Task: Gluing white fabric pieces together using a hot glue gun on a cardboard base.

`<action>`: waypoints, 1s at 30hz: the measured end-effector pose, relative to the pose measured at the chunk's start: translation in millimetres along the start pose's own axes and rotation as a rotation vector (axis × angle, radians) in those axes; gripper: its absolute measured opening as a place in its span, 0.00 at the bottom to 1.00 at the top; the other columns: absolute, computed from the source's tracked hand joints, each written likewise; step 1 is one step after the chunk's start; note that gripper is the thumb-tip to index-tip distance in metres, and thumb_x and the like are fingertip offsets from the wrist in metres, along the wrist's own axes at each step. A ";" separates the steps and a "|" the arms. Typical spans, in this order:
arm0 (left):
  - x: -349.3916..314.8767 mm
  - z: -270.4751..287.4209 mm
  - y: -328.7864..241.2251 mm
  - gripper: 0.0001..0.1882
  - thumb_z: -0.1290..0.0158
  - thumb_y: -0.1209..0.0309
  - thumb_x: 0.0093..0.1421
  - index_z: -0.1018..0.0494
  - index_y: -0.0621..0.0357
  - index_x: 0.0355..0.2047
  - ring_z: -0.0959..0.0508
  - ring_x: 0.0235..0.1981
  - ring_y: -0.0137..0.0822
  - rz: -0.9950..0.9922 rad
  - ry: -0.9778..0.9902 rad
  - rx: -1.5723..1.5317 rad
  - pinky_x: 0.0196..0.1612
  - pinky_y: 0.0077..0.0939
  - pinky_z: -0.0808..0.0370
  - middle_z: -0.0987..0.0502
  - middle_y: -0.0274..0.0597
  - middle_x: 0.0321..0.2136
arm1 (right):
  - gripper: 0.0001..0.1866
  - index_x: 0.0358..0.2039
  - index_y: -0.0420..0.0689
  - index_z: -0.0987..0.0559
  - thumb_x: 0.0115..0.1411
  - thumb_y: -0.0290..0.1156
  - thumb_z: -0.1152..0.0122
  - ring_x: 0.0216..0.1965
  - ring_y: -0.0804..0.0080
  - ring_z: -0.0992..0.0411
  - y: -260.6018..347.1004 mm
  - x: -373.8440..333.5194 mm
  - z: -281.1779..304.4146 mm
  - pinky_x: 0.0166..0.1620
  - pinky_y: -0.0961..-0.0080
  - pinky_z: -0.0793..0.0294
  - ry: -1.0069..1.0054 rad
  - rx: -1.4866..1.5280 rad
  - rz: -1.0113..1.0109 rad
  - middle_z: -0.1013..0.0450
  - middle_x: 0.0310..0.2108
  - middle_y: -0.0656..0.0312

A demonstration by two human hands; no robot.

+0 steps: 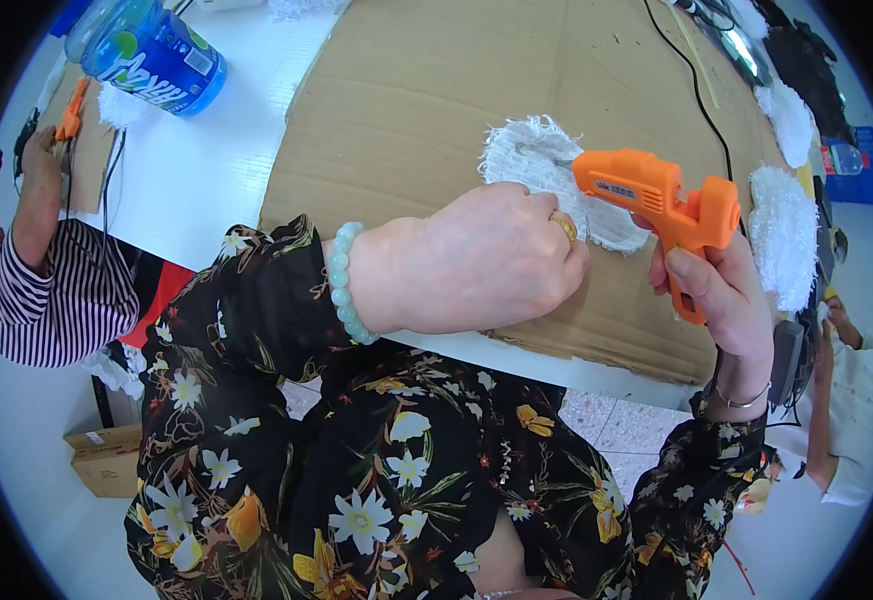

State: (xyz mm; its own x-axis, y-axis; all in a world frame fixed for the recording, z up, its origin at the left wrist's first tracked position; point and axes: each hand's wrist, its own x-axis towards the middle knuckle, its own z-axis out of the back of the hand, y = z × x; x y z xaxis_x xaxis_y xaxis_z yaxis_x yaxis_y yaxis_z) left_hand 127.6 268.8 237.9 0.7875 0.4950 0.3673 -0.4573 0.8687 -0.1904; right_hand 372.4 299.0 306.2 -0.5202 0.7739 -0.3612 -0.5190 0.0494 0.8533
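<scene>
Right hand (711, 285), right of centre: wrapped around the grip of an orange gun (646, 190), thumb along the near side of the handle, thin bracelet at the wrist. Gun points left, its nozzle over the white pad (526, 160); whether the tip touches cannot be told. Pad lies just above and right of the frame's centre, oblong, slantwise, frayed at the edges, a small greyish patch near the nozzle. Left hand (486, 260), at centre: back uppermost, fingers curled, knuckles over the pad's lower edge; fingertips hidden, so cannot tell whether they pinch it or only press. Gold ring on a finger, pale green beads (341, 285) round the wrist. Both sleeves dark, flowered. Under the pad, brown cardboard (406, 110) across the upper middle, spread on a white worktop (201, 165) that shows at upper left. Blue bottle (161, 65) there, near the cardboard's edge. A black cable (691, 70) runs down the upper right; fluffy white pieces (784, 238) along the right side. Far left: a co-worker in a striped top (51, 290), one hand close to a second orange gun (73, 108). Far right: another person, white top (861, 420). Open carton (106, 465), lower left.
</scene>
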 end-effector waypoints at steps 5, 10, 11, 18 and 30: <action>-1.5 1.7 -0.1 0.11 0.47 0.71 0.47 0.29 0.68 0.29 0.26 0.29 0.36 0.021 0.063 -0.016 0.29 0.27 0.27 0.31 0.40 0.20 | 0.26 0.53 0.35 0.34 0.57 0.37 0.47 0.27 0.77 0.33 6.0 -7.1 5.1 0.32 0.80 0.33 0.024 -0.058 -0.046 0.29 0.33 0.60; 0.7 -0.6 -0.6 0.05 0.49 0.72 0.43 0.31 0.61 0.19 0.25 0.22 0.36 -0.015 -0.051 0.042 0.26 0.27 0.28 0.28 0.40 0.16 | 0.26 0.54 0.35 0.36 0.58 0.34 0.48 0.28 0.77 0.33 2.2 -8.1 7.8 0.32 0.80 0.32 0.026 -0.072 -0.083 0.29 0.43 0.56; -0.6 -0.6 0.7 0.05 0.49 0.72 0.43 0.31 0.61 0.19 0.25 0.22 0.36 -0.014 -0.053 0.040 0.26 0.27 0.28 0.28 0.40 0.16 | 0.26 0.54 0.35 0.36 0.58 0.34 0.48 0.28 0.77 0.33 4.0 -7.2 6.9 0.32 0.80 0.32 0.026 -0.074 -0.086 0.29 0.43 0.56; -2.9 1.8 1.7 0.05 0.49 0.72 0.44 0.31 0.62 0.20 0.24 0.23 0.36 -0.012 -0.052 0.026 0.27 0.27 0.27 0.27 0.40 0.17 | 0.26 0.55 0.35 0.36 0.58 0.34 0.49 0.28 0.77 0.33 9.2 -9.4 5.9 0.32 0.80 0.32 0.014 -0.104 -0.065 0.29 0.40 0.56; -1.6 1.9 1.2 0.05 0.49 0.72 0.44 0.31 0.61 0.20 0.25 0.23 0.36 -0.014 -0.044 0.012 0.26 0.26 0.27 0.27 0.40 0.17 | 0.26 0.52 0.34 0.33 0.57 0.37 0.47 0.26 0.78 0.33 10.2 -2.9 -1.6 0.30 0.81 0.34 -0.009 -0.087 -0.044 0.29 0.30 0.61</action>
State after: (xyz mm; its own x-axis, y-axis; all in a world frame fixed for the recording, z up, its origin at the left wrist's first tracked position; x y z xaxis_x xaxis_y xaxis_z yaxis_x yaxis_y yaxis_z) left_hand 125.0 269.1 238.8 0.7748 0.4814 0.4098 -0.4514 0.8751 -0.1745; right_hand 367.5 296.3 315.4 -0.4897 0.7780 -0.3937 -0.5982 0.0287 0.8008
